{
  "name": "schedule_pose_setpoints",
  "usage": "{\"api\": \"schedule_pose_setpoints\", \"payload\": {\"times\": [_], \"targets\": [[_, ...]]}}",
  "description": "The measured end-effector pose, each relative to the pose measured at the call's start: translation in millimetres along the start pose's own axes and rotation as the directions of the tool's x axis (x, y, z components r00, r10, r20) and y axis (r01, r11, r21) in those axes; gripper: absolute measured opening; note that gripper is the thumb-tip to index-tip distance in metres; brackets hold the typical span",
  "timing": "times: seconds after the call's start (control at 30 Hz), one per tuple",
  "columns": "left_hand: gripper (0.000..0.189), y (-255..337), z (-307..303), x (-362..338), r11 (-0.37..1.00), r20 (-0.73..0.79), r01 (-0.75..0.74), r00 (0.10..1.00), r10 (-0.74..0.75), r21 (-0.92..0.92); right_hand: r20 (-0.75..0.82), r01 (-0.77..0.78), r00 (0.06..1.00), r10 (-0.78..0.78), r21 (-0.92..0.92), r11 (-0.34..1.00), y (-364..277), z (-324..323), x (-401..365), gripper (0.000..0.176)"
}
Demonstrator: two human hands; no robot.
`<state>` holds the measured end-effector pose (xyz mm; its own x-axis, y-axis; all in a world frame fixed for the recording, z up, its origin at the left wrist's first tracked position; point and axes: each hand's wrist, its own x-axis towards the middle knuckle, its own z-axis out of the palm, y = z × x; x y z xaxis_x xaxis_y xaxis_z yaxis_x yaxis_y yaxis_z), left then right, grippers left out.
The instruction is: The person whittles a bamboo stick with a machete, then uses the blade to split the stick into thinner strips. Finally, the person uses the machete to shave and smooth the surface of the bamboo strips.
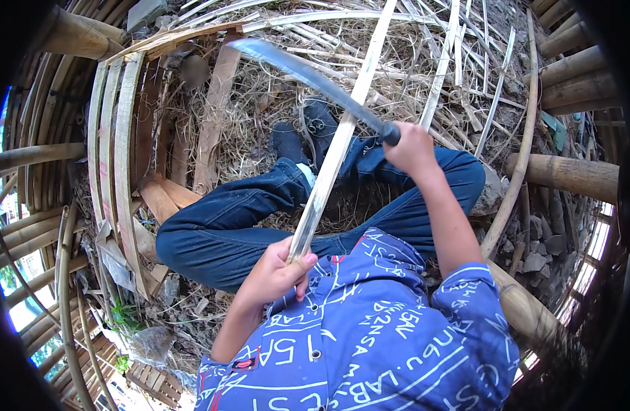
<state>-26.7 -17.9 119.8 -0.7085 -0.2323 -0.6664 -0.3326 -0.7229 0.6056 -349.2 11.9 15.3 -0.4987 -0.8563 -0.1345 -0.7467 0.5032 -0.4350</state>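
- Centre of the frame: a long pale bamboo strip [339, 147] runs slantwise from the lower middle right up to the top edge.
- The left hand [277, 274] is clamped around the strip's bottom end, fingers wrapped, thumb across the front, just above the chest.
- Up and to the right, the right hand [412, 149] is a closed fist around the dark handle [390, 133] of a long knife [308, 72].
- The blade sweeps from that handle toward the upper left, curved tip near the top of the frame.
- Blade and strip cross in the upper middle; whether the edge is biting into the bamboo cannot be told.
- Under the strip, the person sits with legs in blue jeans [226, 226] folded, knees spread to either side.
- Dark shoes [287, 140] sit together just left of the strip, above the knees.
- A blue shirt [370, 335] with white lettering fills the bottom of the frame.
- The ground is thick with dry shavings [274, 96] and thin loose splints [496, 96], heaviest across the top.
- Along the left, curved bamboo slats [120, 137] stand bent in an arc.
- At the right edge, round bamboo poles [568, 175] lie stacked, with grey stones [534, 257] below them.
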Motion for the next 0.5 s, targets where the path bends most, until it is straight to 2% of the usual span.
{"api": "schedule_pose_setpoints", "payload": {"times": [0.1, 0.17, 0.2, 0.27, 0.4, 0.47, 0.5], "targets": [[0.017, -2, -8, -28, 0.999, 0.021, 0.037, 0.999, -0.037, 0.024, -0.001, -0.197, 0.98, 0.198, -0.079, 0.977, 35, -9, 36, 0.021], [0.016, -5, -15, -52, 0.992, 0.025, 0.081, 0.997, -0.079, -0.099, 0.002, -0.31, 0.95, 0.312, -0.104, 0.945, 75, -14, 58, 0.025], [0.016, -6, -19, -60, 0.992, 0.021, 0.075, 0.997, -0.073, -0.099, -0.009, -0.322, 0.946, 0.323, -0.121, 0.939, 90, -19, 65, 0.027], [0.015, -5, -25, -73, 0.996, -0.085, 0.085, 0.993, -0.084, -0.001, -0.017, -0.374, 0.927, 0.376, -0.158, 0.914, 111, -20, 70, 0.029], [0.014, -10, -38, -70, 0.989, -0.032, 0.106, 0.993, -0.11, -0.103, -0.042, -0.293, 0.956, 0.291, -0.052, 0.955, 97, -2, 47, 0.028], [0.015, -3, -32, -59, 0.992, -0.116, 0.127, 0.985, -0.125, 0.013, -0.008, -0.217, 0.976, 0.219, 0.094, 0.972, 56, -6, 18, 0.022], [0.015, 0, -30, -55, 0.991, -0.116, 0.136, 0.984, -0.132, 0.022, 0.026, -0.239, 0.971, 0.238, 0.155, 0.958, 37, -6, 3, 0.021]]}}
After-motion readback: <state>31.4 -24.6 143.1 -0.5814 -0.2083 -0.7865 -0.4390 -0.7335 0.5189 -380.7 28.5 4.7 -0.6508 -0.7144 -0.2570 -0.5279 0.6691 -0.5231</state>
